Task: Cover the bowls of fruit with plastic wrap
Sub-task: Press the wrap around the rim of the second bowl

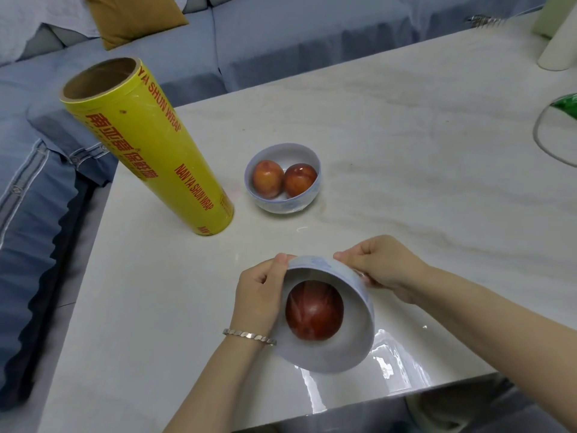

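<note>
One tilted pale bowl (359,295), red fruit (313,314) under creased film (335,346), hands (259,295) (385,267) gripping rim

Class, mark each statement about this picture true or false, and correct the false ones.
1. The roll lies flat on the table. False: it stands on end.
2. The far bowl holds two fruits. True.
3. The left hand and right hand both grip the near bowl. True.
4. The near bowl holds three fruits. False: it holds one fruit.
</note>
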A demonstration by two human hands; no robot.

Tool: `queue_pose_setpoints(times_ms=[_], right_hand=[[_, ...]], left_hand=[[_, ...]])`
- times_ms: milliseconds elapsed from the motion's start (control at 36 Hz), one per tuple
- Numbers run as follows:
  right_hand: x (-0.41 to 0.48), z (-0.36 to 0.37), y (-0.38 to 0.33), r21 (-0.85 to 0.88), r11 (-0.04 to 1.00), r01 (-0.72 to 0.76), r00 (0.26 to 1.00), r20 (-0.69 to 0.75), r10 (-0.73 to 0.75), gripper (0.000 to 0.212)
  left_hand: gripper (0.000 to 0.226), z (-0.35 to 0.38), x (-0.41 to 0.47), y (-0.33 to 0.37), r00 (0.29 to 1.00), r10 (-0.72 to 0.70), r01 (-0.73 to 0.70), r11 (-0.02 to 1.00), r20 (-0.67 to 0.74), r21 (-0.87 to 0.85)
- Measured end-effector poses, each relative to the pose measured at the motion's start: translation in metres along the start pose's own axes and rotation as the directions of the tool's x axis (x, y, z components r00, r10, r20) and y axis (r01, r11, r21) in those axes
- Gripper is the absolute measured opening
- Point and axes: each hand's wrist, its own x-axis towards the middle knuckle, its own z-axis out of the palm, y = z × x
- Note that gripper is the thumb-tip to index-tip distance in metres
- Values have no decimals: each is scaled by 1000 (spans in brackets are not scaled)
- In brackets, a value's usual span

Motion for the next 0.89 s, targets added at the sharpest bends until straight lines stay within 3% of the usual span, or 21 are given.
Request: queue_pose_setpoints(times_ms=[111,222,361,444,583,722,889], right_hand=[[-2,-2,0,32,992,124,990,-64,-122,20],[-5,-6,1,252,913,322,934,-240,-263,17],[-8,-1,-1,468,843,264,964,-104,-244,16],[-8,1,-4,493,828,268,959,-50,-281,16],[-10,1,-10,368,876,312,943,-10,-332,21],[-8,3,-12,193,916,353,936,-83,-343,21],[1,7,-6,-14,974,225,965,-135,-225,21]], left_hand=[[43,1,1,1,1000,10,-10,1000,17,15],[46,-1,2,-2,999,-33,32,999,-26,-38],[45,-1,0,1,999,-36,35,998,-19,-49],[46,0,0,1,999,-44,42,997,-32,-58],[47,0,0,2,998,-49,47,997,-34,-63],[45,1,1,3,1000,-30,30,999,5,-28],[42,2,1,4,1000,0,-1,1000,23,27]])
